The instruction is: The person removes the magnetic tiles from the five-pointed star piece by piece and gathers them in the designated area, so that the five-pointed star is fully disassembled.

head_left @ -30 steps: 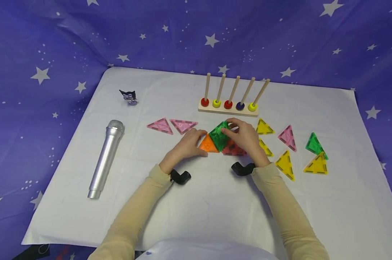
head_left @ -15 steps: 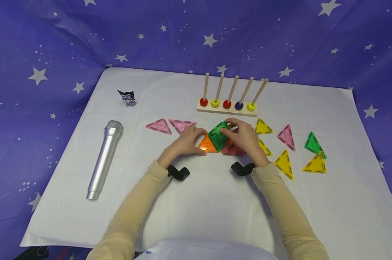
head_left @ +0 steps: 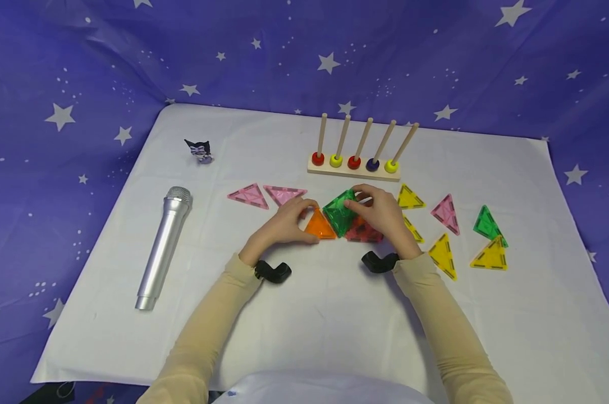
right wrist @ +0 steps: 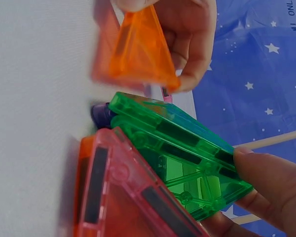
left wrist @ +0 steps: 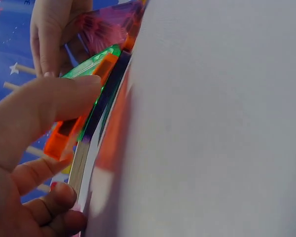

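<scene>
At the middle of the bench point(head_left: 132, 336), just in front of the wooden peg rack point(head_left: 355, 167), a cluster of translucent plastic triangle tiles is held between both hands. The left hand point(head_left: 283, 226) has its grip closed on the orange triangle tile point(head_left: 318, 225), thumb and fingers pinching its edges; the right hand point(head_left: 381, 216) pinches the top corner of the green triangle tile point(head_left: 340, 212), which leans tilted beside a red triangle tile point(head_left: 361, 230). Against half a second ago, the orange tile has tipped up off the cloth and stands more upright beside the green one; the left wrist has slid a little nearer the front edge. The tiles are glossy, see-through, with dark strips along their rims. Toward the left edge lies a smooth silver microphone point(head_left: 164, 246).
</scene>
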A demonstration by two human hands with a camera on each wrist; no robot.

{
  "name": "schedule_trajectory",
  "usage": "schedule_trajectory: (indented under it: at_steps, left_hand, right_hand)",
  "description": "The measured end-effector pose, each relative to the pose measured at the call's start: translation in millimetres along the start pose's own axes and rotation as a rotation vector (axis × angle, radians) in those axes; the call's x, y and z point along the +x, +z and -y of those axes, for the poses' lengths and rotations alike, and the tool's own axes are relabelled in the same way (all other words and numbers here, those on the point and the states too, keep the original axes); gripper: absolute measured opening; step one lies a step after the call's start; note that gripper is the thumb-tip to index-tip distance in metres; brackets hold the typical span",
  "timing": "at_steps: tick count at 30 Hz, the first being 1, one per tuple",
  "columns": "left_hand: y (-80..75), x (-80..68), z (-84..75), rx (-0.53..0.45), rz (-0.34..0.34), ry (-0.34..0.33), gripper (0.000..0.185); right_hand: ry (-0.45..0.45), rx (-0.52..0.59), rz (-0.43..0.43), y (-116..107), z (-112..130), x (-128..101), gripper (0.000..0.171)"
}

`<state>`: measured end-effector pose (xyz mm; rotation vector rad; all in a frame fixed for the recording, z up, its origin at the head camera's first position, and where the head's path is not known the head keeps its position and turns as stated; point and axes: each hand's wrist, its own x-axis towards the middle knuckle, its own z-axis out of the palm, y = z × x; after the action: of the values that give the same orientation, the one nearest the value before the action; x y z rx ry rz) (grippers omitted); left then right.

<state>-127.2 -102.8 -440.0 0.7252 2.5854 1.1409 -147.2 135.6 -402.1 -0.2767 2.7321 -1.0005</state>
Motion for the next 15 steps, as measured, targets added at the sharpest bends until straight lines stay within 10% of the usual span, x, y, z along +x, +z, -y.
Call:
schedule_trajectory:
  at_steps: [15]
  left_hand:
    - [-35.1, -50.9, 15.6, -0.162, -0.103, -0.094, 0.067]
  right_hand:
    - [-0.008, -0.010, -0.008, 1, 0, 0, 0.049]
